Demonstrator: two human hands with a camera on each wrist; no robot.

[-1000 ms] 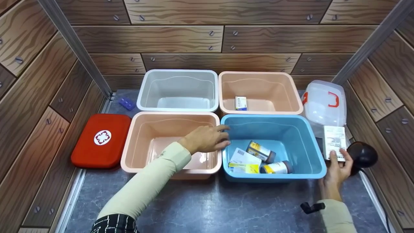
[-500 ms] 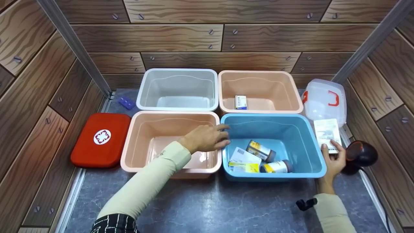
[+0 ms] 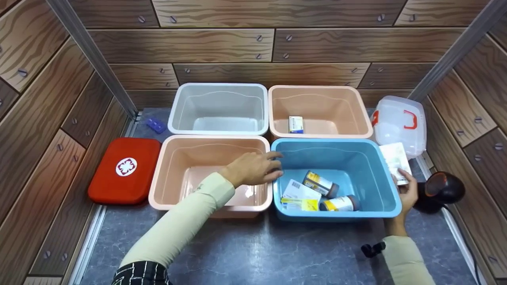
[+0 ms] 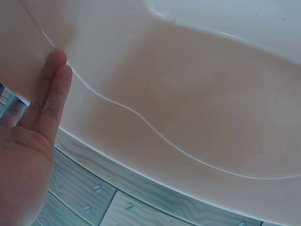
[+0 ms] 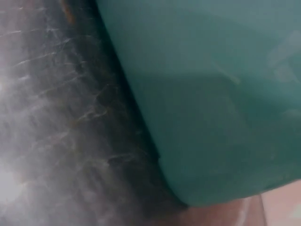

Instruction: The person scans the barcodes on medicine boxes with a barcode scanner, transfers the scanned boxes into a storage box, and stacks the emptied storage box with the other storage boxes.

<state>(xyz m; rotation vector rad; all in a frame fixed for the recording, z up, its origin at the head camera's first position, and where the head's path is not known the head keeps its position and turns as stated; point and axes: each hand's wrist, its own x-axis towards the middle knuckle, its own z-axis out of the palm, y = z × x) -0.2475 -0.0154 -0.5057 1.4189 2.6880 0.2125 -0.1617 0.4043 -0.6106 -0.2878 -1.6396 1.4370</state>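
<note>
My right hand [image 3: 405, 200] holds a white printed box [image 3: 396, 163] just outside the right wall of the blue bin [image 3: 336, 214]. Its thumb and fingers grip the box's lower end. My left hand [image 3: 254, 169] rests over the rims where the blue bin meets the front peach bin [image 3: 210, 207]; in the left wrist view two of its fingers [image 4: 56, 94] lie straight. Inside the blue bin are a brown bottle [image 3: 320, 184], a second brown bottle [image 3: 340, 204], and white-and-yellow boxes [image 3: 300, 195]. The right wrist view shows only the bin's outer wall [image 5: 197, 117] and floor.
A round black device [image 3: 443, 189] with a cable stands right of my right hand. Behind it is a clear case [image 3: 398, 126] with red latches. A grey bin [image 3: 218, 131] and another peach bin [image 3: 321, 135], holding a small box [image 3: 296, 124], stand behind. A red first-aid case [image 3: 124, 170] lies left.
My right hand has brought the white box leftward, away from the black device and closer to the blue bin, tilting it. The left hand has stayed in place.
</note>
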